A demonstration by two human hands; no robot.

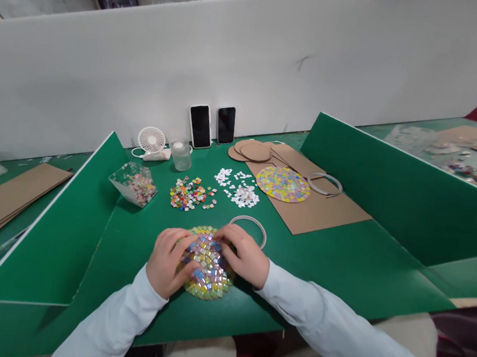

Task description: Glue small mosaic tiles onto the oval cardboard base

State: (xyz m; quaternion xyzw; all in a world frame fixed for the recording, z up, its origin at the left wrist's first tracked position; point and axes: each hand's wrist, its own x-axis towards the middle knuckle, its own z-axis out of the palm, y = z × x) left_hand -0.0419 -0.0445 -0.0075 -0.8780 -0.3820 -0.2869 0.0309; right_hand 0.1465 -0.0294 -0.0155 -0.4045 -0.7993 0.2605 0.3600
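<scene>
A round mosaic disc point(208, 278) of small shiny square tiles lies in front of me, with yellow-green tiles round its rim and pink, blue and purple ones further in. My left hand point(170, 261) rests on its left side, the thumb apart from the bent fingers. On the upper right part, my right hand point(244, 253) touches the tiles with curved, parted fingers. I cannot make out a loose tile in either hand. Just behind the right hand is a pale ring point(259, 224), partly hidden by it.
Behind the disc lie piles of coloured tiles point(187, 194) and white tiles point(245, 195). A clear tile container point(133, 184), cup point(181, 156), fan point(151, 140) and two phones point(200, 126) stand further back. Cardboard point(322, 215) carries another mosaic point(283, 183). Green side panels point(56, 235) flank the table.
</scene>
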